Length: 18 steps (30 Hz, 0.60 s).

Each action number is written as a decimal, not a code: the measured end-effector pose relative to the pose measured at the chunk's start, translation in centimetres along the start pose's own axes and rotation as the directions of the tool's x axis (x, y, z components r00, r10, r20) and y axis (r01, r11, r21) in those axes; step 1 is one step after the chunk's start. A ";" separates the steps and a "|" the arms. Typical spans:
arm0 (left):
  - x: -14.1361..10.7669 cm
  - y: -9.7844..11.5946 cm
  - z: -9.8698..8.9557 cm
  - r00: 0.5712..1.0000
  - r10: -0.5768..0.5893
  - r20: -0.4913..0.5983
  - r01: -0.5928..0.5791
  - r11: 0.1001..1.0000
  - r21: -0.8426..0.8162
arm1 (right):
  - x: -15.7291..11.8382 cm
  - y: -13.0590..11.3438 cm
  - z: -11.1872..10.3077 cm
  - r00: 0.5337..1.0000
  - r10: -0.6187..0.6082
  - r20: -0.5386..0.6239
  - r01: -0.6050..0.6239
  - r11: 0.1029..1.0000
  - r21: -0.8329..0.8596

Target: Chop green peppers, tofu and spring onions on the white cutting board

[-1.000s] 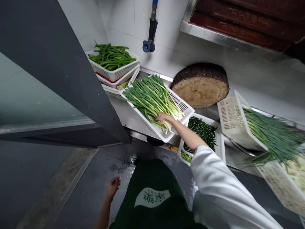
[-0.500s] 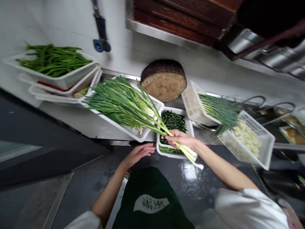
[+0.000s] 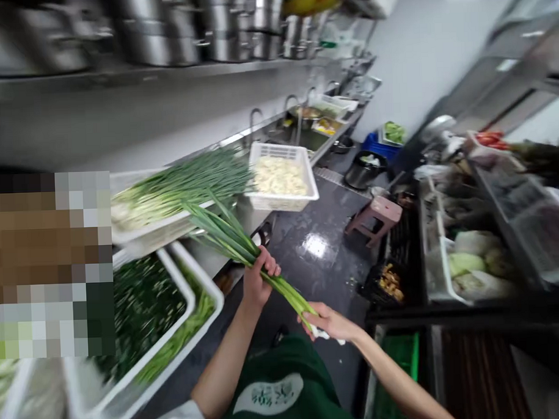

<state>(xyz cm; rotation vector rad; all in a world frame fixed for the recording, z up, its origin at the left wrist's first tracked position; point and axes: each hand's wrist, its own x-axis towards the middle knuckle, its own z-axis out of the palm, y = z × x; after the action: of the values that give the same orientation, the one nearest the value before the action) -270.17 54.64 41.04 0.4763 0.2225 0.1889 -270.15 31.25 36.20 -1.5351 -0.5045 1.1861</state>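
A small bunch of green onions (image 3: 283, 288) slants across in front of my apron, white root ends low at the right and green leaves up at the left. My left hand (image 3: 258, 276) is wrapped round the middle of the stalks. Near the white ends, my right hand (image 3: 327, 322) has its fingers closed on the same bunch. The leaf tips reach over the edge of a white basket (image 3: 165, 229) heaped with thin green stalks (image 3: 182, 185).
Beyond stands a white basket (image 3: 283, 203) of pale cut pieces. At lower left are crates of dark green chopped vegetables (image 3: 145, 306) and light green ones (image 3: 187, 323). A pink stool (image 3: 384, 211) stands on the floor; shelves with cabbages (image 3: 469, 261) line the right.
The view has swung right, away from the round chopping block. My left hand, open and apart before, now grips the green onions; my right hand has shifted towards their white ends.
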 end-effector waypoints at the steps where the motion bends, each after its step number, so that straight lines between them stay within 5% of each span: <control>1: 2.6 -2.5 2.0 0.999 -0.039 0.019 0.039 0.999 0.018 | -1.5 1.2 -3.0 0.997 -0.008 -0.074 0.011 0.999 0.031; 4: 9.9 -8.3 8.0 0.992 -0.103 0.068 0.098 0.992 0.075 | -5.1 4.0 -10.6 0.954 0.009 -0.299 0.037 0.988 0.147; 7: 16.8 -12.3 13.3 0.989 -0.098 0.113 0.086 0.990 0.109 | -6.0 5.4 -16.3 0.841 0.122 -0.528 0.144 0.889 0.434; 12: 27.2 -19.9 19.1 0.955 -0.209 0.212 0.170 0.968 0.186 | -0.3 4.8 -24.8 0.550 0.279 -0.787 0.527 0.615 0.587; 18: 40.4 -30.3 23.5 0.885 -0.388 0.257 0.338 0.915 0.220 | 5.6 3.8 -40.4 0.359 0.456 -0.815 0.635 0.521 0.571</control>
<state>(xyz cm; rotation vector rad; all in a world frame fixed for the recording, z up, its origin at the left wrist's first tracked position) -221.64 27.38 40.27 0.6160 0.0297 -0.2745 -233.59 14.98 27.34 -0.9255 0.7649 0.0770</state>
